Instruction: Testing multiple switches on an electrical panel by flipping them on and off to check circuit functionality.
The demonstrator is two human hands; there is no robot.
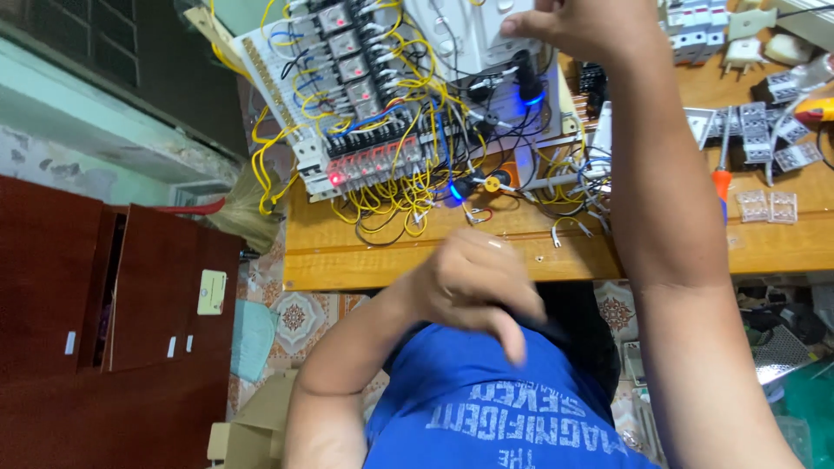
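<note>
My right hand [584, 26] reaches to the far side of the wooden table [417, 252]. Its fingertips touch a white switch box [465, 35] at the frame's top edge, which cuts off part of the hand. Just below it stands a black cylinder with a blue glowing ring [528, 80]. To the left lies a white wiring board [356, 104] packed with relays, yellow wires and red lit indicators. My left hand [473, 280] is blurred and curled into a loose fist with the thumb out. It hangs above my blue shirt [504, 408], near the table's front edge, with nothing seen in it.
An orange-handled screwdriver [721, 178] and several grey breaker parts [769, 130] lie at the table's right. A dark brown cabinet [104, 304] stands at the left. A cardboard box [248, 430] sits on the patterned tile floor [291, 317]. Clutter lies under the table at the right.
</note>
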